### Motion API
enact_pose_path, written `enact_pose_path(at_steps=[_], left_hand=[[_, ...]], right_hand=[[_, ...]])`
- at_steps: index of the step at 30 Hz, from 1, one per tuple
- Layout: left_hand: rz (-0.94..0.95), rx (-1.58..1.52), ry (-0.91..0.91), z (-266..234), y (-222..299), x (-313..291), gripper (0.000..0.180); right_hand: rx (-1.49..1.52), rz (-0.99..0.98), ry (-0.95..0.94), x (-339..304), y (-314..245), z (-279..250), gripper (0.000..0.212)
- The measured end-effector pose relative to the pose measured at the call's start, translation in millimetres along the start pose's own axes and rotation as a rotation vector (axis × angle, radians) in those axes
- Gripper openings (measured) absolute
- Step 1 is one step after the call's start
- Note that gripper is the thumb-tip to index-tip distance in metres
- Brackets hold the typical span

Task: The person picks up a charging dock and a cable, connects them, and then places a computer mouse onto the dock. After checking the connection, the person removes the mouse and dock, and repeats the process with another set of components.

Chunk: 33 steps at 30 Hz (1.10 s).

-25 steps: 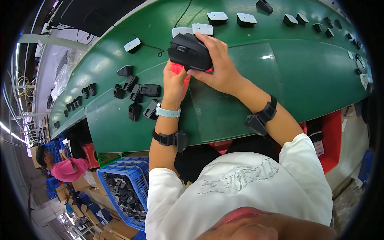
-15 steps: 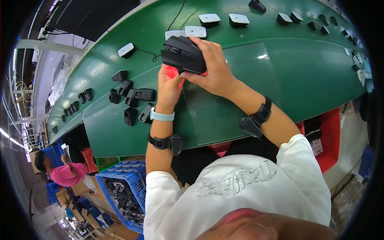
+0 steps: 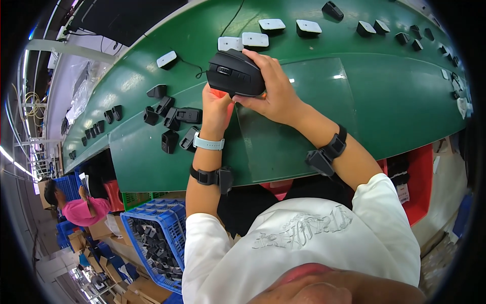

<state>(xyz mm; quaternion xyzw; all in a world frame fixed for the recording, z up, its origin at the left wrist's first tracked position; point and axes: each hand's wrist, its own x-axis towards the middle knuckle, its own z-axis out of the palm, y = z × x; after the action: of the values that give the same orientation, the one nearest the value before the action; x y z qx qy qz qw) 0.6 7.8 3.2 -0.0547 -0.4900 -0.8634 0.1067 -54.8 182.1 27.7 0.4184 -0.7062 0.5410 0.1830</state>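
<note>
Black computer mouse (image 3: 235,74), gripped along its side by the right hand (image 3: 272,86), sits over the left hand (image 3: 216,105); its hidden fingers' hold cannot be told; dark housings (image 3: 189,115) lie left of both.

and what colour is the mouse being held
The mouse is black, clearest in the head view.

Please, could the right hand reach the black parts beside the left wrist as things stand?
Probably not: the right hand holds the mouse, and the left hand stands between it and the black parts.
</note>
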Motion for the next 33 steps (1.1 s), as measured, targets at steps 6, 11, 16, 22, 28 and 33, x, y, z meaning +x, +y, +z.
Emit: enact_pose_path(at_steps=[6, 11, 16, 22, 28, 33], left_hand=[[-0.016, 0.056, 0.046, 7, 3, 0, 0.033], [-0.112, -0.229, 0.326, -9, 3, 10, 0.043], [0.003, -0.088, 0.240, -26, 4, 12, 0.041], [-0.005, -0.165, 0.107, -15, 10, 10, 0.030], [-0.120, 0.244, 0.090, 9, 9, 3, 0.034], [-0.114, 0.352, 0.042, 1, 7, 2, 0.033]], right_hand=[[0.103, 0.105, 0.017, -2, 2, 5, 0.080], [0.332, 0.344, -0.148, -3, 23, -12, 0.071], [0.057, 0.015, -0.665, -3, 23, -10, 0.060], [0.011, -0.170, -0.684, -1, 23, -15, 0.062], [0.340, 0.246, -0.251, 1, 23, -2, 0.056], [0.506, 0.419, -0.363, 3, 19, -2, 0.047]])
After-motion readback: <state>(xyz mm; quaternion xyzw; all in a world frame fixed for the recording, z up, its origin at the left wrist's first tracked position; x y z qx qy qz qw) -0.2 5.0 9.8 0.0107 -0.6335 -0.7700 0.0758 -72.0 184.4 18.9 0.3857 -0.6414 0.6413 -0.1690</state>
